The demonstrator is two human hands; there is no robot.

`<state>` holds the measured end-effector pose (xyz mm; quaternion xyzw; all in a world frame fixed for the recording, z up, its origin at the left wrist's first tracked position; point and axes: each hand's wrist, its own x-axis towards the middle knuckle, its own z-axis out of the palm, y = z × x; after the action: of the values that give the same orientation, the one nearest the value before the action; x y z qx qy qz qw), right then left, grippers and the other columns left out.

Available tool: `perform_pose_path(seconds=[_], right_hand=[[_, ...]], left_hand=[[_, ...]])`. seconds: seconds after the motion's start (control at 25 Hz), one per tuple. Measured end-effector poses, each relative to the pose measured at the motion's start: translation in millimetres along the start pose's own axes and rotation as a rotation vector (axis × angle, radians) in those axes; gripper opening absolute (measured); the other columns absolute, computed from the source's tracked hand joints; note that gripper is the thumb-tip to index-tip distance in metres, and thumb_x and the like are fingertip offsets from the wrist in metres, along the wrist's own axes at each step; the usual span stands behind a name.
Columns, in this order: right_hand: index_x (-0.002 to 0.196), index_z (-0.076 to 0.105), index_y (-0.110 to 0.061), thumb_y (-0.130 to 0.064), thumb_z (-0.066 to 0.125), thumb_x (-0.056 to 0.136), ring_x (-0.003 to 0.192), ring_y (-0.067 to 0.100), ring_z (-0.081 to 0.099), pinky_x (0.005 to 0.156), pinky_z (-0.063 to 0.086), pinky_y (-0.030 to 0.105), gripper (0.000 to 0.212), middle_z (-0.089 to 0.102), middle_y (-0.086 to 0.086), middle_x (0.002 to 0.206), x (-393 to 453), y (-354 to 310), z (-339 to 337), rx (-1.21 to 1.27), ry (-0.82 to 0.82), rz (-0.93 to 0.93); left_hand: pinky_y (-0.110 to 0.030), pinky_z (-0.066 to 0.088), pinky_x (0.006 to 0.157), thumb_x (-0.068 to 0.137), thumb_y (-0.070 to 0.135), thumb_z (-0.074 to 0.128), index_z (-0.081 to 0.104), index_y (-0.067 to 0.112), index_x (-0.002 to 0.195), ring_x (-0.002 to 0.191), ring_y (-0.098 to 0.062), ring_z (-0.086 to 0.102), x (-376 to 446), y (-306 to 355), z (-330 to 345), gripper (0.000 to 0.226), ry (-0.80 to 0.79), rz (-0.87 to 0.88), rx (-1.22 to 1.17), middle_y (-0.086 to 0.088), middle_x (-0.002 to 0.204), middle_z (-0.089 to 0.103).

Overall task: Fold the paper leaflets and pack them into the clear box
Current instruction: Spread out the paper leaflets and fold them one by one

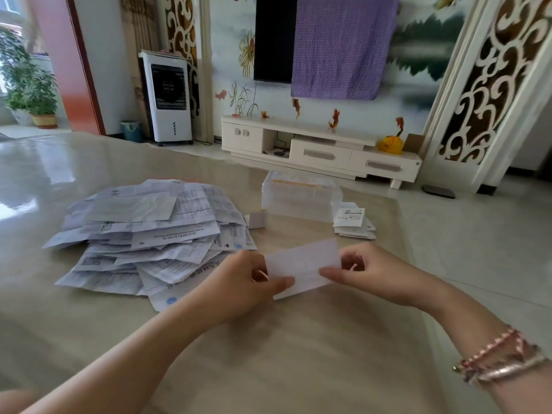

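Pinching one leaflet (301, 265) in both hands (239, 279) (370, 271), behind it the clear box (298, 198) (contents unclear).

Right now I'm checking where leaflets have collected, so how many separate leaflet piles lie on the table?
2: a big loose pile left of the clear box, and a small stack by its right side. Sheets underneath stay hidden.

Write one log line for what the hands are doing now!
left hand: pinches leaflet | right hand: pinches leaflet | pile: unfolded | clear box: behind
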<state>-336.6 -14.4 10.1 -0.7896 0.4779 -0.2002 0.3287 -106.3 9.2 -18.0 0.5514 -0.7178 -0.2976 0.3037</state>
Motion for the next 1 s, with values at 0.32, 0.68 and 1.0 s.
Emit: perform_pose_path(seconds=[0.32,0.68,1.0], right_hand=[[0.066,0.044,-0.022,-0.044,0.060,0.088,0.064,0.006,0.044,0.055,0.029,0.023,0.035,0.051,-0.011,0.065,14,11,23,-0.458,0.243,0.165],[0.106,0.059,-0.027,-0.040,0.068,0.083,0.098,0.001,0.048,0.083,0.039,0.016,0.029,0.054,-0.013,0.104,-2,2,20,-0.443,0.052,-0.210],[0.100,0.061,-0.032,-0.029,0.058,0.088,0.091,0.001,0.057,0.079,0.048,0.026,0.012,0.063,-0.016,0.095,-4,5,17,-0.444,0.140,-0.224]], left_hand=[[-0.023,0.035,0.069,0.082,0.043,0.067,0.043,0.023,0.088,0.085,-0.009,0.048,1,1,17,0.032,0.212,-0.026,0.302,0.012,0.097,0.041],[-0.025,0.037,0.093,0.089,0.051,0.053,0.055,0.038,0.116,0.108,-0.009,0.041,-2,-6,24,0.030,0.102,0.338,0.453,0.018,0.111,0.044],[-0.025,0.039,0.085,0.085,0.057,0.051,0.063,0.035,0.100,0.094,-0.008,0.046,8,-12,20,0.029,0.139,0.297,0.385,0.020,0.094,0.048]])
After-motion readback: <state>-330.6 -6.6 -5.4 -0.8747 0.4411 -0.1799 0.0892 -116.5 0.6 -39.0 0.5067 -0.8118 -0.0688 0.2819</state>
